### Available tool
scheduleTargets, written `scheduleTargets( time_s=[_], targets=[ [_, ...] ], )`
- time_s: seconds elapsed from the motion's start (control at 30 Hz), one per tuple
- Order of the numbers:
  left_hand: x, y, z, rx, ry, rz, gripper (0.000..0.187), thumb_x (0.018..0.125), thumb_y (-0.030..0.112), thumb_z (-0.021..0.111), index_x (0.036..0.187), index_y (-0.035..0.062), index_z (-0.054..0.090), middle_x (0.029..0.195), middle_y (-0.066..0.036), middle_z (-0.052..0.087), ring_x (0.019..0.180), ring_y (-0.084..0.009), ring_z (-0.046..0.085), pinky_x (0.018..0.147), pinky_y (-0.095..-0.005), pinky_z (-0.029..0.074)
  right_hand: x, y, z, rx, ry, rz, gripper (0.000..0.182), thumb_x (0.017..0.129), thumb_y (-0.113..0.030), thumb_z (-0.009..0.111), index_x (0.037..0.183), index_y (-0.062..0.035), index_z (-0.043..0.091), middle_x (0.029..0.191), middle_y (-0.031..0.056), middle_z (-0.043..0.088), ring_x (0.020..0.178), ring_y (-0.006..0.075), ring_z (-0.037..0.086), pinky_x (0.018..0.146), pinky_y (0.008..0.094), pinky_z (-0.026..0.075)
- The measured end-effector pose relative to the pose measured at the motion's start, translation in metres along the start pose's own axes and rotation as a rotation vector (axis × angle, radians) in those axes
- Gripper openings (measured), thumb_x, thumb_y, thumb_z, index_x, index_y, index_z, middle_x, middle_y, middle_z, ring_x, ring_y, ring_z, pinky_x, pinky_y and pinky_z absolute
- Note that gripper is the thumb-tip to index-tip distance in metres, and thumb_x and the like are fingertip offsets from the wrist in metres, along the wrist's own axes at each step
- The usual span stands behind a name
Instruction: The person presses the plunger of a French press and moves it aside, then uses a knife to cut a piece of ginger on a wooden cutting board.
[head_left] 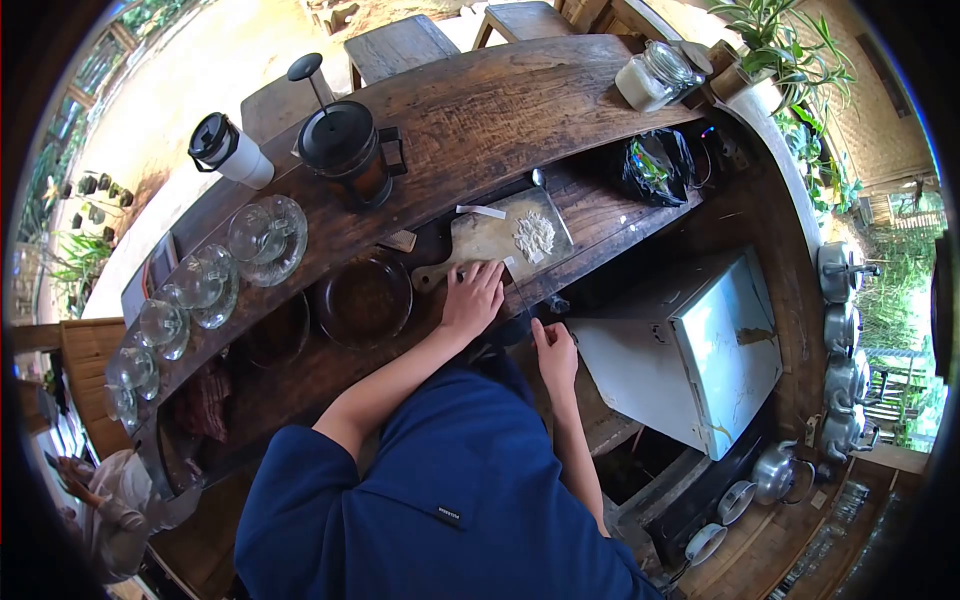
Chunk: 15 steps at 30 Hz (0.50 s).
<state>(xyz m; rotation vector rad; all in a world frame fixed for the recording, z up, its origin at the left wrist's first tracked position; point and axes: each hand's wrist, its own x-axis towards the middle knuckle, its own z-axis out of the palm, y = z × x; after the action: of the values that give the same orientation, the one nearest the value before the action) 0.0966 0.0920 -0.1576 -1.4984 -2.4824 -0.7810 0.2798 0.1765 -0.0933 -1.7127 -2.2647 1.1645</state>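
Note:
A light wooden cutting board (470, 238) lies on the lower counter. On it is a heap of finely chopped white pieces (534, 236), with a pale strip (480, 211) on its far side. My left hand (474, 300) rests on the near part of the board, fingers bent and close together; a small white piece (510, 262) shows at the fingertips. Off the board's near edge, my right hand (555, 352) is closed on what looks like a knife, its thin dark blade (521, 298) pointing toward the board. The handle is mostly hidden in the fingers.
A spoon (538, 178) lies beyond the board. A dark round pan (366, 300) sits to the left. On the raised bar stand a French press (345, 155), a white tumbler (232, 152), several glass cups (265, 235) and a jar (655, 78). A black plastic bag (657, 168) is at right.

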Motion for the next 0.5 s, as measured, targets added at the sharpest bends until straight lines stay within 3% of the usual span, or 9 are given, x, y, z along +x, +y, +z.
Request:
scheduleTargets(
  time_s=[0.23,0.5],
  targets=[
    [0.001,-0.002,-0.001,-0.03,-0.011,-0.02,0.035,0.104,0.026,0.061,0.133,0.0082,0.069,0.134,-0.002,0.067,0.124,-0.0202,0.061,0.114,-0.055,0.039,-0.002,0.009,0.001,0.051,-0.011,0.01,0.051,0.103,-0.054,0.07,0.097,-0.0034,0.072,0.081,0.0096,0.077,0.081,0.0282,0.076,0.077,0.0409,0.055],
    [-0.001,-0.003,-0.001,-0.009,-0.022,-0.007,0.035,0.103,0.024,0.062,0.133,0.0077,0.069,0.135,-0.002,0.066,0.127,-0.0202,0.06,0.116,-0.0563,0.037,-0.003,-0.008,0.001,-0.015,0.022,0.014,0.052,0.101,-0.057,0.07,0.098,-0.0051,0.073,0.083,0.0099,0.078,0.083,0.0309,0.077,0.079,0.0421,0.057]
  ],
)
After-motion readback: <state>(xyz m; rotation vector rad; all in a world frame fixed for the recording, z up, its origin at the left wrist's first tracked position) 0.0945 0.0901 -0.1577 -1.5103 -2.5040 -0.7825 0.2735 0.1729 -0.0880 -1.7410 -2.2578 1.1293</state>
